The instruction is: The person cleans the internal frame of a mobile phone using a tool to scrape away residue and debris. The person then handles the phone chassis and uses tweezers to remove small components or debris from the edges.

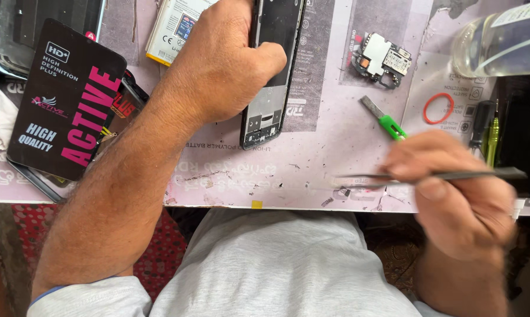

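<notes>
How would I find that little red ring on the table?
Start at the clear plastic bottle lying in the table's far right corner. Just below its left end, the red ring lies flat on the pink mat, right of the green-handled tool. It is the only thin round red hoop there.

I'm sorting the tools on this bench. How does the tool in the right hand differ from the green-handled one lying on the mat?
The metal tweezers are long, thin and all grey; the green-handled tool is shorter, with a flat metal blade and a bright green grip. The tweezers are held in the right hand, lying nearly level across the view; the green-handled tool lies loose and slanted on the pink mat. Both are slim hand tools with metal tips.
</notes>
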